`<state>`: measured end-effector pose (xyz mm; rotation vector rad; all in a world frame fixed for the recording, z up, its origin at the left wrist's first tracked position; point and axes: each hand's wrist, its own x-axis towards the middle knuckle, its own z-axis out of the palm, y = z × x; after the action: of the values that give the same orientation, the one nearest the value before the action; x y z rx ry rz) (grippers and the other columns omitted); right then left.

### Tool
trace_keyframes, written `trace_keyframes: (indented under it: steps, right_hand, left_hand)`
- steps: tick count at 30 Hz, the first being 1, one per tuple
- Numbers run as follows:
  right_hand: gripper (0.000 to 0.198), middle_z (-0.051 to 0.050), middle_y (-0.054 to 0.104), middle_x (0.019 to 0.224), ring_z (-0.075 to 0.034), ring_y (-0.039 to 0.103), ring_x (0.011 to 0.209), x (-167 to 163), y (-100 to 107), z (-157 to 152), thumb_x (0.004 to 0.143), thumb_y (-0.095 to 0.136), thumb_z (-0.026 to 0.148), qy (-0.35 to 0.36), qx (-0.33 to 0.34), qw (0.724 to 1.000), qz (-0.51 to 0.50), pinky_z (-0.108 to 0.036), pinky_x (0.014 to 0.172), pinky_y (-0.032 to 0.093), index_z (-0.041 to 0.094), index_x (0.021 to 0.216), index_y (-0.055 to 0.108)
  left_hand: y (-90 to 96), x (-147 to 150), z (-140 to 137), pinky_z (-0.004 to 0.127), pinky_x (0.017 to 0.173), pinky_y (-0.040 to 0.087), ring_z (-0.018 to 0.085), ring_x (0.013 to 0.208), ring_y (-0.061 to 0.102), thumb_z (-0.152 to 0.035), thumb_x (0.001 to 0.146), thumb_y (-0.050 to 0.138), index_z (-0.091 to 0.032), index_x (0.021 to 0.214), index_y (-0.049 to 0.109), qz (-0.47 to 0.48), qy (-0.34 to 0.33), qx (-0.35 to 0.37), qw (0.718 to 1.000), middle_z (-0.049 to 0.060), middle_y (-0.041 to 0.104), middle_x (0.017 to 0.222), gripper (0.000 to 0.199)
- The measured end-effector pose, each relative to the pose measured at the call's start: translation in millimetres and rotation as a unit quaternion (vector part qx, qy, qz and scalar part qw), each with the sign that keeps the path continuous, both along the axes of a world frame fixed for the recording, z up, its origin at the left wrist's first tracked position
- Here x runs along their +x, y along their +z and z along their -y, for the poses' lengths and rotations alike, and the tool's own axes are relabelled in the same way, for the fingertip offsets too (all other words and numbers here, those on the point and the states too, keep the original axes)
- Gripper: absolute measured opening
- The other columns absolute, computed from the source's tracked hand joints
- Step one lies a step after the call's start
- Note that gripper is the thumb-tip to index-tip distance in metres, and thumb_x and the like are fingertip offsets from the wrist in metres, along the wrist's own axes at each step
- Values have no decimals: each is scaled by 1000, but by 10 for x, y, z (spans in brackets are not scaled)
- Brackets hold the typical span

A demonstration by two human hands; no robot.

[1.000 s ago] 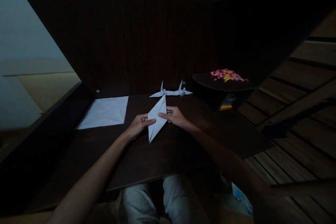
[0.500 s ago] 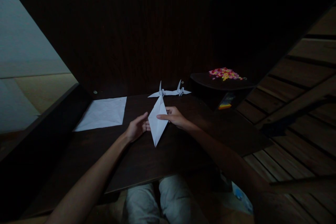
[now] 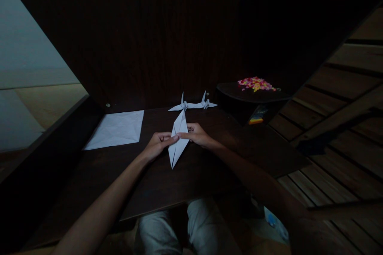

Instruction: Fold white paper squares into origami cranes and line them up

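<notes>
Between my hands is a white sheet folded into a long diamond, an origami bird base [image 3: 178, 149], with a split running down its lower part. My left hand [image 3: 158, 144] grips its left edge, thumb on top near the middle. From the right, my right hand [image 3: 198, 134] pinches the other edge, its thumb lying across the front and nearly meeting the left thumb. The fingers behind the paper are partly hidden. Just beyond its upper tip stand two finished white paper cranes [image 3: 206, 104], side by side near the back panel.
A creased white paper sheet [image 3: 116, 129] lies flat on the dark desk [image 3: 143, 191] at the left. A heap of small pink, red and yellow pieces [image 3: 256, 84] rests on a rounded shelf [image 3: 236, 95] at the right. A raised side board [image 3: 44, 139] borders the desk's left.
My left hand has moved right and closed on the paper's left edge, its thumb now on top. The folded paper has turned slightly, and its lower tip has shifted left.
</notes>
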<state>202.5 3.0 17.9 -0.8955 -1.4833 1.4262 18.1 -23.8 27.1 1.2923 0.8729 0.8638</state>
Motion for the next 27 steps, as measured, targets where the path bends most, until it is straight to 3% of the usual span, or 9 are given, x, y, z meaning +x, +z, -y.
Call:
trace_keyframes:
  steps: [4, 10, 18, 22, 27]
  right_hand:
    - [37, 0, 62, 61, -8, 50, 49, -16, -23, 3, 60, 78, 42, -9, -18, 999, 29, -19, 42, 34, 11, 76, 66]
    - [36, -1, 67, 70, -11, 57, 59, -38, -9, 43, 53, 82, 36, -20, -21, 1000, -7, -22, 53, 43, 11, 73, 67]
    - [31, -1, 63, 62, -10, 54, 54, -31, 23, 59, 60, 77, 39, -40, -33, 999, -16, -22, 51, 41, 11, 65, 65]
    - [32, 1, 61, 61, -9, 52, 51, -41, 25, 40, 63, 75, 42, -50, -58, 997, -33, -20, 45, 37, 13, 70, 62]
    - [29, 5, 52, 56, -6, 46, 43, -5, 72, 36, 70, 68, 43, -30, -63, 995, -72, -17, 35, 26, 17, 78, 59]
  left_hand:
    - [-9, 7, 0, 24, 59, 43, 15, 63, 61, -41, 69, 75, -13, 79, 72, -25, -1, -1, 1000, 4, 72, 74, 30]
    - [-22, -13, -10, 24, 55, 41, 15, 59, 60, -41, 71, 72, -12, 80, 72, -75, -45, 11, 996, 5, 71, 72, 30]
    - [-5, -5, 1, 22, 50, 37, 13, 54, 57, -39, 70, 73, -12, 74, 72, -99, -78, 6, 992, 3, 69, 65, 28]
    - [2, 9, 9, 23, 53, 41, 15, 57, 60, -39, 68, 75, -13, 76, 73, -71, -42, -1, 997, 4, 71, 68, 27]
    - [-6, 22, -16, 24, 56, 44, 15, 59, 62, -38, 63, 79, -13, 78, 74, 6, 57, -12, 998, 5, 73, 73, 30]
